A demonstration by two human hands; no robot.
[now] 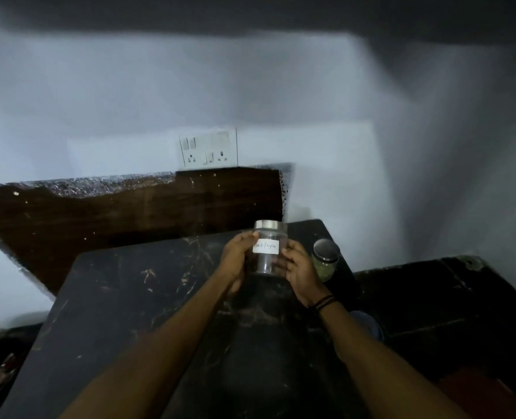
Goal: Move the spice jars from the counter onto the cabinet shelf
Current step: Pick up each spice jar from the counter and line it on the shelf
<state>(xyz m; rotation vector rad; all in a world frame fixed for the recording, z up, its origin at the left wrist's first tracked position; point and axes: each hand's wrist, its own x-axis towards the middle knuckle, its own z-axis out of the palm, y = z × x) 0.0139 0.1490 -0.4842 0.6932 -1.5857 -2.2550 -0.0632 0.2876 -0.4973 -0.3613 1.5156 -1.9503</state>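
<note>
Both hands, left hand (pixel 238 255) and right hand (pixel 299 269), clasp the clear jar (pixel 269 249); smooth glass may slip, striking the neighbouring green jar (pixel 325 261)

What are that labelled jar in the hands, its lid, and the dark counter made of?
The labelled jar looks like clear glass or plastic, since it is see-through; which one I cannot tell. Its lid seems brushed metal, grey with a dull sheen. The counter looks like polished dark stone, going by its pale veins.
</note>
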